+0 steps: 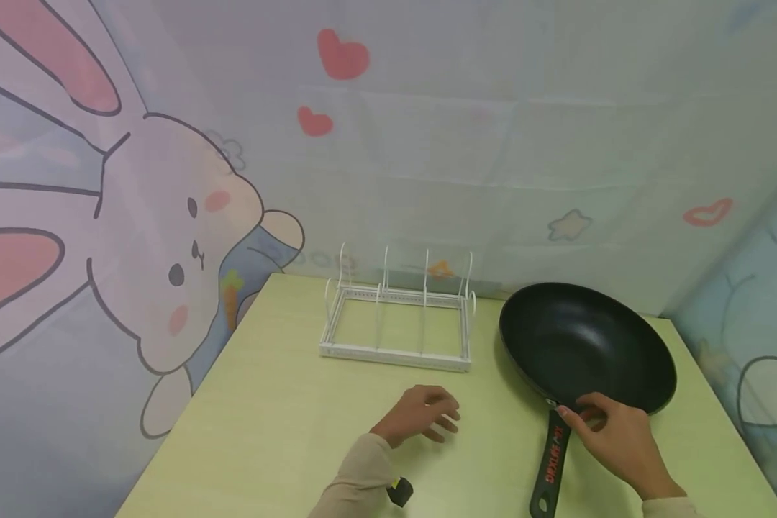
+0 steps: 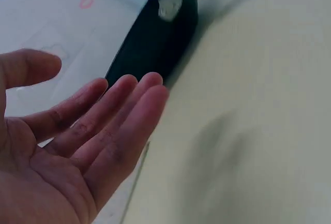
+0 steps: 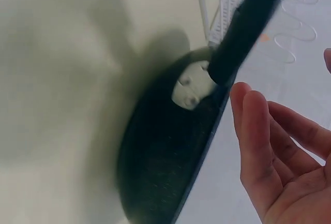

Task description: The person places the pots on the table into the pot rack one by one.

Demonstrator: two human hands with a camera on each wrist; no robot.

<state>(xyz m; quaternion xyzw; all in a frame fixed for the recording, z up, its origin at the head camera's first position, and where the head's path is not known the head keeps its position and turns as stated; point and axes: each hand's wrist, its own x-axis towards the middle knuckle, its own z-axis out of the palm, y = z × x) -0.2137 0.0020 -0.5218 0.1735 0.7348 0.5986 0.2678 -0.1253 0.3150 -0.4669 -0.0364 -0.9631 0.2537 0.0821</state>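
blk pan [image 1: 576, 345] seen nr desk's [image 1: 252, 432] r edge, ungripped

its handle [image 1: 549, 467] was pointed twd the near edge. nothing was gripped by the r hand [image 1: 624, 442], fingers loosely bent by the handle's base; contact couldn't be told. nothing was held by the l hand [image 1: 417, 415], relaxed over the desk btwn near edge & wht rack [image 1: 395, 356], which was placed nr the far edge.

Counter [image 1: 265, 432]: near edge cut off, head view. Pan [image 1: 579, 345], nr far R corner: rim partly hidden behind R grip [image 1: 621, 440]; cut off in both wrist views. Blk obj. [image 1: 399, 493] by L sleeve [image 1: 361, 467]: can't ID.
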